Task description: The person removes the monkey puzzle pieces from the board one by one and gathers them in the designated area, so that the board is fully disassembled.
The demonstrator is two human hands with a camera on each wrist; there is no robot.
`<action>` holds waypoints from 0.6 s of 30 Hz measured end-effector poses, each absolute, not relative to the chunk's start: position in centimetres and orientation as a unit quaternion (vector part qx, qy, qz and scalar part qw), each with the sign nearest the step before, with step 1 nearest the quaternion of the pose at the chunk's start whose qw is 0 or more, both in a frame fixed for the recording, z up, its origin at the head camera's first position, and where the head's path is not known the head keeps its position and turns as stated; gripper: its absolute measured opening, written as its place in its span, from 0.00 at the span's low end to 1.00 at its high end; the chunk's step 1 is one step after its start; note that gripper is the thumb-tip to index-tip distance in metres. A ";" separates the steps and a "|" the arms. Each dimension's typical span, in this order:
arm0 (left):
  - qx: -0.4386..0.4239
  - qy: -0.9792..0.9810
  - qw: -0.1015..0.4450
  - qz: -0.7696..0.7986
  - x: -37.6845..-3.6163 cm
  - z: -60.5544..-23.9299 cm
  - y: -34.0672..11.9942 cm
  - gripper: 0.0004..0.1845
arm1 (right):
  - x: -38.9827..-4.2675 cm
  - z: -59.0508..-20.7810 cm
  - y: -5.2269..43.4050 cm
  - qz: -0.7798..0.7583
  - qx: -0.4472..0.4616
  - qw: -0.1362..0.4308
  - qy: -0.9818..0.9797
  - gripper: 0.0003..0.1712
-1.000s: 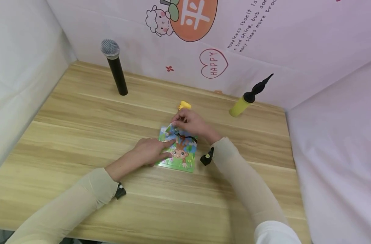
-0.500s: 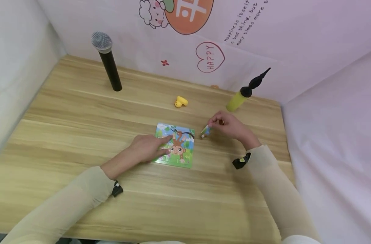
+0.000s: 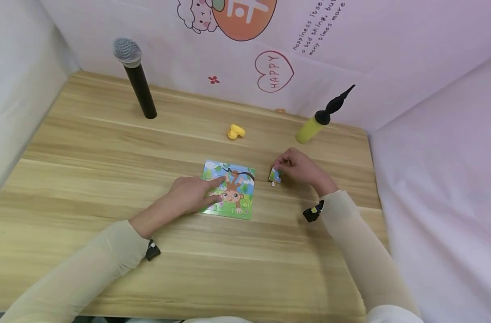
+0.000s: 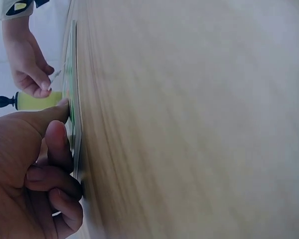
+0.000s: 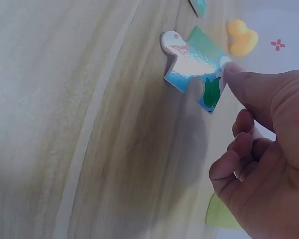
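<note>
Monkey puzzle [image 3: 234, 190] lies on the bench [image 3: 213, 264], the left hand [image 3: 189, 193] with thumb and forefinger spread over it; its other fingers [image 4: 54, 178] show curled only in the left wrist view. Behind, a heart [image 3: 274, 72] reads "HAPPY". The right hand [image 3: 300, 167] pinches a piece [image 5: 194, 64], its leaf [image 5: 212, 93] clear only in the right wrist view.

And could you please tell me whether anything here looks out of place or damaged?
Nothing visible looks spilled or damaged. One puzzle piece stands apart: the right hand pinches it, tilted, away from the puzzle, which seems ordinary handling. The left hand hides part of the puzzle.
</note>
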State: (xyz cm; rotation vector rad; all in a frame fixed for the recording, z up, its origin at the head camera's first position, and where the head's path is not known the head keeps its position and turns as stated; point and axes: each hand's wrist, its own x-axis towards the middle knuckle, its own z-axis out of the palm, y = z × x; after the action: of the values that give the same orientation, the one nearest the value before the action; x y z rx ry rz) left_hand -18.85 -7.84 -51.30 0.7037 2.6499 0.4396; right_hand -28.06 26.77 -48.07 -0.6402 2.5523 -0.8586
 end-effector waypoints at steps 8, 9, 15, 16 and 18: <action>0.229 0.943 0.178 0.162 -18.6 -51.5 -7.7 0.35 | -28.6 -48.7 25.7 -0.287 -0.219 0.216 0.907 0.09; 0.227 0.944 0.177 0.161 -18.5 -51.5 -7.7 0.35 | -28.6 -48.7 25.6 -0.286 -0.222 0.220 0.906 0.09; 0.230 0.943 0.174 0.164 -18.4 -51.6 -7.7 0.35 | -28.9 -49.1 25.5 -0.272 -0.224 0.229 0.908 0.09; 0.231 0.943 0.174 0.165 -18.4 -51.6 -7.7 0.35 | -29.0 -49.2 25.5 -0.273 -0.225 0.230 0.907 0.09; 0.232 0.943 0.173 0.167 -18.4 -51.6 -7.8 0.35 | -29.1 -49.3 25.5 -0.279 -0.229 0.230 0.904 0.09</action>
State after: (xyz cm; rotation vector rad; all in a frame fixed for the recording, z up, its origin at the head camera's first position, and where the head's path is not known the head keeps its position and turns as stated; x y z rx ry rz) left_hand -18.41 -7.75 -51.61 0.6570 2.6742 0.4745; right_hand -29.08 25.50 -49.31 -0.6310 2.4864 -0.7679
